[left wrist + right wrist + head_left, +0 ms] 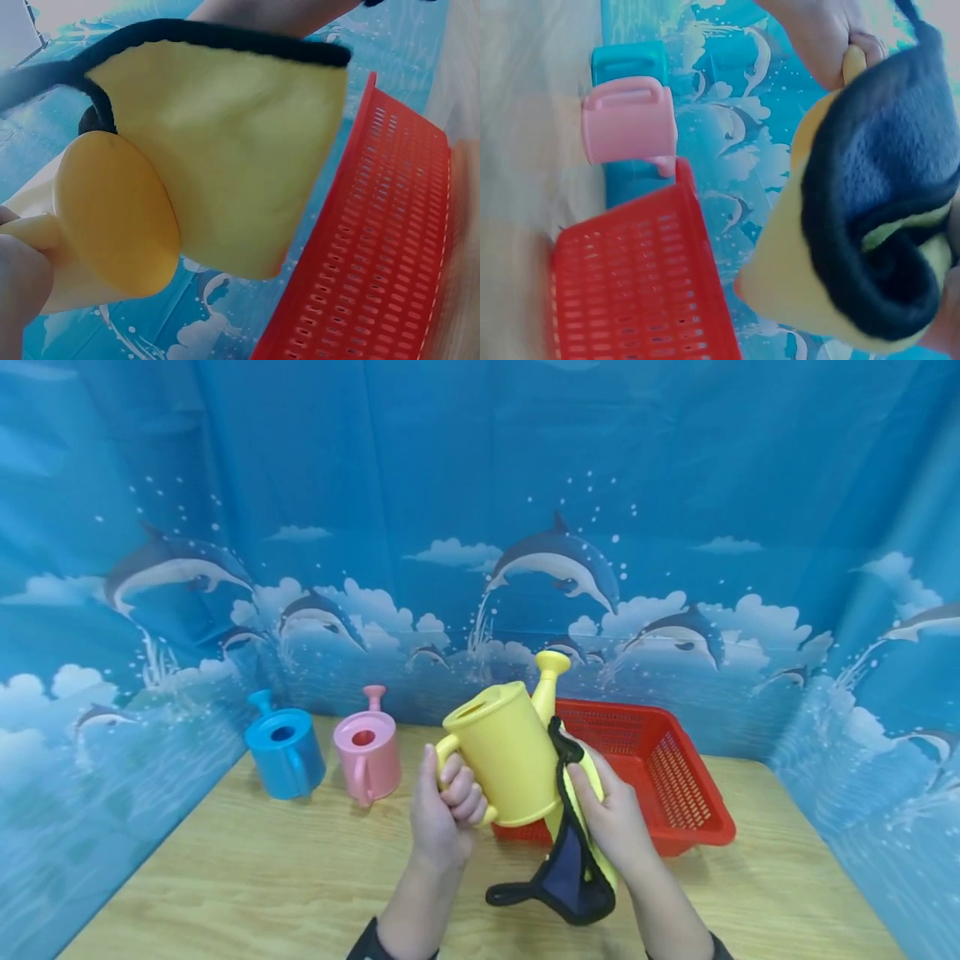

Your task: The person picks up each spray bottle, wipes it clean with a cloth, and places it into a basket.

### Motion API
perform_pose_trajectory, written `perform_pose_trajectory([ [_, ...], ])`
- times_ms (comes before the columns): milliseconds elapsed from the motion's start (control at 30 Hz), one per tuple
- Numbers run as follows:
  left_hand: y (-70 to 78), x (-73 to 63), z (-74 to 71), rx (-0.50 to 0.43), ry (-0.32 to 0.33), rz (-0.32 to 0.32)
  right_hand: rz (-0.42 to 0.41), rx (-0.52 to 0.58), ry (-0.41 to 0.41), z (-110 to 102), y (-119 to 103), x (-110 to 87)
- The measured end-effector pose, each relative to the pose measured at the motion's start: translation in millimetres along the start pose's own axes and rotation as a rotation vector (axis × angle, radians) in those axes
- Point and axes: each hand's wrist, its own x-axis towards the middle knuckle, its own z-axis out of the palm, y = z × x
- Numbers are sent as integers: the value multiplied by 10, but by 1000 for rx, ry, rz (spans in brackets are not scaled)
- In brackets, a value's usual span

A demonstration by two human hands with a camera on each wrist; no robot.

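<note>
Two hands busy above the tabletop [225, 877]: left hand [442, 806] grip curls round the yellow watering can [506, 760] handle, right hand [611, 810] presses a soft cloth [573, 860] against it. Can likely light, rigid, slick plastic; handle is safest.

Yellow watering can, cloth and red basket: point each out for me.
yellow watering can [504, 758], head view, on its body.
cloth [572, 870], head view, on its dark blue side.
red basket [693, 789], head view, on its right wall.

Bare table [225, 877] lies open left of the hands; the red basket [675, 777] blocks the right.
</note>
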Motion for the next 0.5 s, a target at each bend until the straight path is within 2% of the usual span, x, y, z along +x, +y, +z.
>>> perform_pose_trajectory([
  [100,17,3,6,23,16,6,-23,13,16,0,21,-61],
  [200,6,10,0,17,-22,4,-34,18,27,-13,37,-57],
  [367,-32,16,-23,-48,-68,-13,11,19,6,-52,45,42],
  [500,-69,11,-24,-82,-99,-33,7,30,-9,-80,35,143],
])
